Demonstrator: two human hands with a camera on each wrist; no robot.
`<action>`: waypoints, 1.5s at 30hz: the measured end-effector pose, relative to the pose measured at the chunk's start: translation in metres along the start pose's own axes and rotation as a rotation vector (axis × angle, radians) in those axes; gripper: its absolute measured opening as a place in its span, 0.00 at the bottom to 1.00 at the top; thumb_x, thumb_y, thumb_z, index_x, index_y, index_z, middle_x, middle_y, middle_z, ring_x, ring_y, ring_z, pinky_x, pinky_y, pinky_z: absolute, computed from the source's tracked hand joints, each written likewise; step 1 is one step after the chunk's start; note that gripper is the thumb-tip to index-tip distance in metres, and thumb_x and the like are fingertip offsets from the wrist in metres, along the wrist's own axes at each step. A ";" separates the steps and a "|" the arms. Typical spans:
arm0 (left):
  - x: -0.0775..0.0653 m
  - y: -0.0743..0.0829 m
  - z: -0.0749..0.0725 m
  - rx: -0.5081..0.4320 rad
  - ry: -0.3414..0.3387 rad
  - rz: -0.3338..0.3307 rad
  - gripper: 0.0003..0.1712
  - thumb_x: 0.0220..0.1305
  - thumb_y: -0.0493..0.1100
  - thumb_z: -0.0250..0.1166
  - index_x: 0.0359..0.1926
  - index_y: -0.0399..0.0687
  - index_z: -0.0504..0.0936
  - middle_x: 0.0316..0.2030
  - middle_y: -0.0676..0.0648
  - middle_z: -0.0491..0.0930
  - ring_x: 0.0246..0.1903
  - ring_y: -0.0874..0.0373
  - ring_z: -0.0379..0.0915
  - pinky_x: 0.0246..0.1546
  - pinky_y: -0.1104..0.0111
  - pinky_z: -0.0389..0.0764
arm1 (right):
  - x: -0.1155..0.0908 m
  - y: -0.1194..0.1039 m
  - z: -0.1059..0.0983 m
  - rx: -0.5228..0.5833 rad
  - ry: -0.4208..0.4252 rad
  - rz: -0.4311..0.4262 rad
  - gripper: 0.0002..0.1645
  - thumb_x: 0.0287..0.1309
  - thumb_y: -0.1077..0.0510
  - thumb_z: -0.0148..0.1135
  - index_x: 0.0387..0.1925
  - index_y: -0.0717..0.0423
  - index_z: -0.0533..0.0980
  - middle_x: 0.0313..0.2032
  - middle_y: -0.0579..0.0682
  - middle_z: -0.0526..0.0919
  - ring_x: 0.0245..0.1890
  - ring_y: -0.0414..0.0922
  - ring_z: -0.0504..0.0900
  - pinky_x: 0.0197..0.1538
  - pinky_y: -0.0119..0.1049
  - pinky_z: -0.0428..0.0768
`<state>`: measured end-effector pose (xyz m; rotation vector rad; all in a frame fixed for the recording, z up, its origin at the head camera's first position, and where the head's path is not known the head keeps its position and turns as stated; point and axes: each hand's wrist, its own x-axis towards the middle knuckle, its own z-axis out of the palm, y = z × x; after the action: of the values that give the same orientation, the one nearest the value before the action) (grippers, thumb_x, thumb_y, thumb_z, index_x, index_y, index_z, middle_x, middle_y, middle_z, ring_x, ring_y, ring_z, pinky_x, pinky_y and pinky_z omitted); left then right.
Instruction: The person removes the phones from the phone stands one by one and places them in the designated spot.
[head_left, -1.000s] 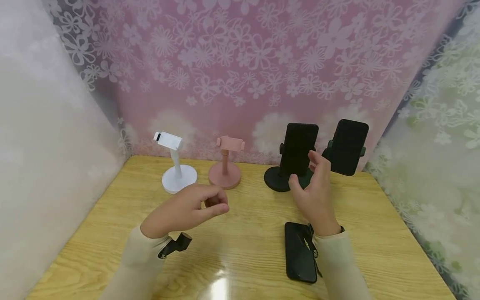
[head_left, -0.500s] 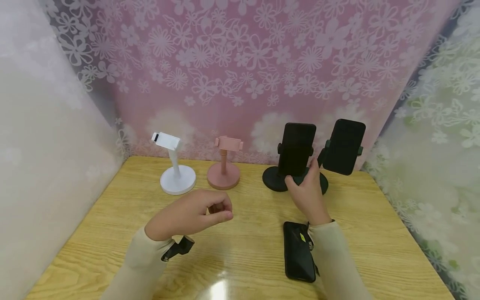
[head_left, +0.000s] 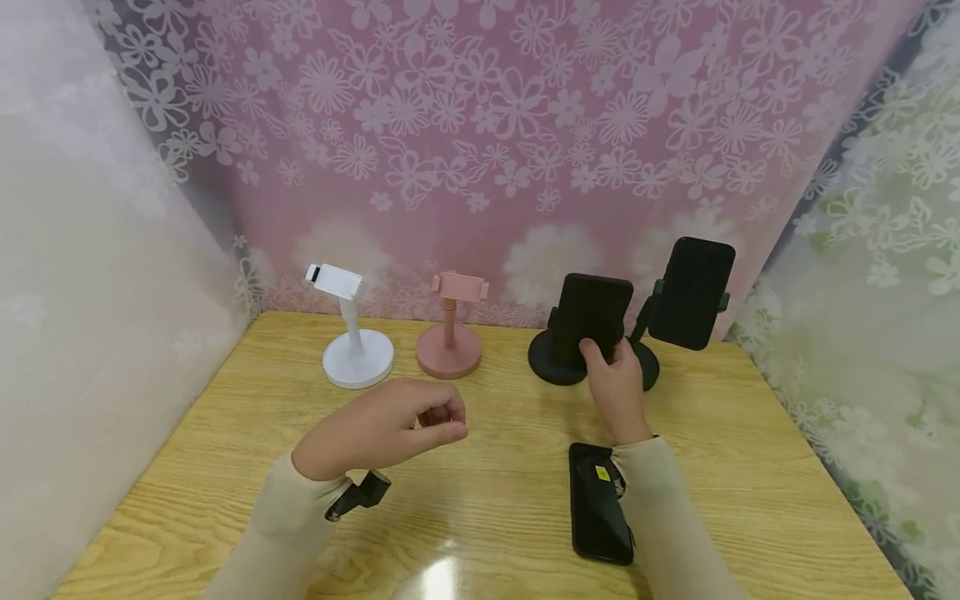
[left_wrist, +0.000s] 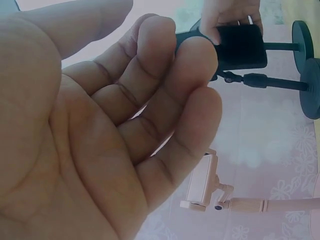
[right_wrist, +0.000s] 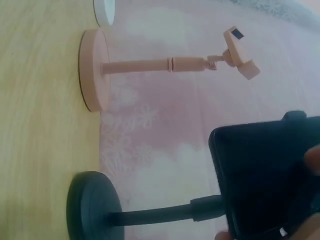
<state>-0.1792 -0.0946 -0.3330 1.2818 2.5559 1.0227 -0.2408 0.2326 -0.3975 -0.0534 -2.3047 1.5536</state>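
My right hand [head_left: 617, 387] pinches the lower part of a black phone [head_left: 594, 310], thumb across its front. The phone leans at the clamp of a black phone stand [head_left: 551, 360]; in the right wrist view a clamp tip shows at the edge of the phone [right_wrist: 260, 165]. My left hand [head_left: 386, 425] hovers over the middle of the table with fingers loosely curled, holding nothing; its palm [left_wrist: 85, 150] fills much of the left wrist view. Nearest to it is a pink phone stand [head_left: 448, 350] with an empty clamp.
A white phone stand [head_left: 356, 358] stands at the back left. Right of the black stand, a dark green stand [head_left: 651, 362] carries another black phone [head_left: 692, 292]. One more black phone [head_left: 596, 521] lies on the wooden table [head_left: 487, 500] beside my right wrist. Floral curtains [head_left: 480, 125] border the table.
My right hand reached down to the phone on the black stand and took hold of it; the phone's top has dropped lower. My left hand shifted slightly right.
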 end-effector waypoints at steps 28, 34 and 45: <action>0.000 -0.001 0.000 0.044 0.105 0.060 0.04 0.76 0.49 0.63 0.40 0.60 0.81 0.29 0.64 0.77 0.27 0.69 0.72 0.31 0.71 0.77 | -0.008 -0.013 0.007 0.487 0.163 -0.200 0.26 0.72 0.57 0.65 0.20 0.67 0.69 0.16 0.45 0.60 0.17 0.42 0.60 0.22 0.34 0.57; -0.001 -0.001 -0.001 0.052 0.211 0.122 0.03 0.74 0.44 0.66 0.39 0.56 0.81 0.27 0.64 0.77 0.24 0.70 0.71 0.27 0.72 0.77 | -0.015 -0.023 0.007 0.431 0.158 -0.349 0.26 0.72 0.59 0.64 0.19 0.66 0.68 0.16 0.45 0.60 0.16 0.42 0.58 0.21 0.36 0.54; -0.001 0.000 -0.002 0.058 0.233 0.103 0.04 0.73 0.44 0.67 0.38 0.56 0.82 0.26 0.64 0.76 0.24 0.69 0.70 0.27 0.71 0.76 | -0.041 -0.055 0.012 0.481 0.127 -0.730 0.24 0.66 0.53 0.71 0.25 0.71 0.77 0.20 0.50 0.63 0.19 0.39 0.64 0.23 0.30 0.62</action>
<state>-0.1791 -0.0963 -0.3314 1.3977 2.7319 1.1912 -0.1971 0.1905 -0.3631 0.7025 -1.5226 1.5657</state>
